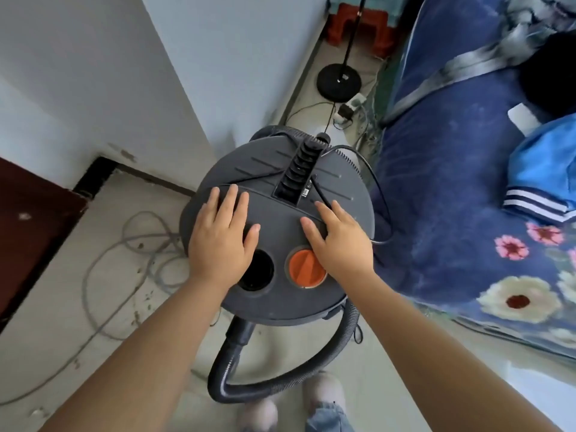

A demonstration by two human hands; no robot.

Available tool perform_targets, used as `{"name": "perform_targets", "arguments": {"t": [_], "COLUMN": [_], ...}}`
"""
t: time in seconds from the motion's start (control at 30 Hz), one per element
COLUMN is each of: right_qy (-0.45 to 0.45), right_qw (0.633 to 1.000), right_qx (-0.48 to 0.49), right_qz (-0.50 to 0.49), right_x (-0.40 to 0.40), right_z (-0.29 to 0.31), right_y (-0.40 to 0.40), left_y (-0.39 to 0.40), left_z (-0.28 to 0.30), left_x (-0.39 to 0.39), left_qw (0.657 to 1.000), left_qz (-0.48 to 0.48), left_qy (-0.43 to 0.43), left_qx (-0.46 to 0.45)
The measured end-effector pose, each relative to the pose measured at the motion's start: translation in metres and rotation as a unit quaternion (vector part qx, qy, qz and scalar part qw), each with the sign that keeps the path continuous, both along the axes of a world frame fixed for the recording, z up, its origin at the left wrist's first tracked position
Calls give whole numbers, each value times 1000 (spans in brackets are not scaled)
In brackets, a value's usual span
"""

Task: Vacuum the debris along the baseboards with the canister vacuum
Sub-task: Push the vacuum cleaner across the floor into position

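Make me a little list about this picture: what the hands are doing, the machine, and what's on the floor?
left hand: flat on the vacuum lid
right hand: flat on the lid, partly over the orange cap
vacuum: round, grey, seen from above
hose: black, curls along the floor
floor: pale cord in loops, debris specks

The canister vacuum point(280, 219) has a matt grey plastic lid, lightly dusty, with a glossier orange plastic cap point(304, 269) set into it. Its black hose point(249, 391), below the lid, is ribbed plastic. Right of the vacuum, the blue floral bedspread point(452, 213) looks like soft cloth. The floor point(62, 307) is smooth pale tile, and the wall point(124, 88) matt white.
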State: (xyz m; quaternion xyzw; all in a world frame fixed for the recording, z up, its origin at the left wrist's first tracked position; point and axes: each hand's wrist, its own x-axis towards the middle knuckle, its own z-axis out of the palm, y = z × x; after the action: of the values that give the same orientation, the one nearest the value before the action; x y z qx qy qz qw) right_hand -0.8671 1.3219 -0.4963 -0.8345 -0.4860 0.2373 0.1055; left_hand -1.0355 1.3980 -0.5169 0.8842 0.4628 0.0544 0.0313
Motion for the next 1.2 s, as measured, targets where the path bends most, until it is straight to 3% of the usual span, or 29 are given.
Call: {"name": "perform_targets", "arguments": {"t": [0.23, 0.43, 0.63, 0.77, 0.97, 1.2], "right_qy": [31, 24, 10, -1, 20, -111], "right_qw": [998, 987, 982, 961, 946, 908], "right_qx": [17, 25, 31, 94, 79, 64], "right_qz": [-48, -158, -184, -259, -313, -399], "right_x": [-38, -79, -134, -168, -207, -277], "right_z": [-5, 0, -3, -8, -9, -10], "right_y": [-21, -52, -88, -118, -157, -163], "left_y": [-2, -11, -30, -49, -70, -34], "left_z": [-5, 2, 0, -2, 5, -3], "left_x": [-29, -52, -96, -116, -143, -160], "left_qw": [999, 991, 980, 974, 952, 909], "left_qz": [-32, -122, -186, -220, -305, -411], "left_qy": [2, 23, 41, 38, 14, -52], "left_qx": [32, 46, 48, 46, 28, -32]}}
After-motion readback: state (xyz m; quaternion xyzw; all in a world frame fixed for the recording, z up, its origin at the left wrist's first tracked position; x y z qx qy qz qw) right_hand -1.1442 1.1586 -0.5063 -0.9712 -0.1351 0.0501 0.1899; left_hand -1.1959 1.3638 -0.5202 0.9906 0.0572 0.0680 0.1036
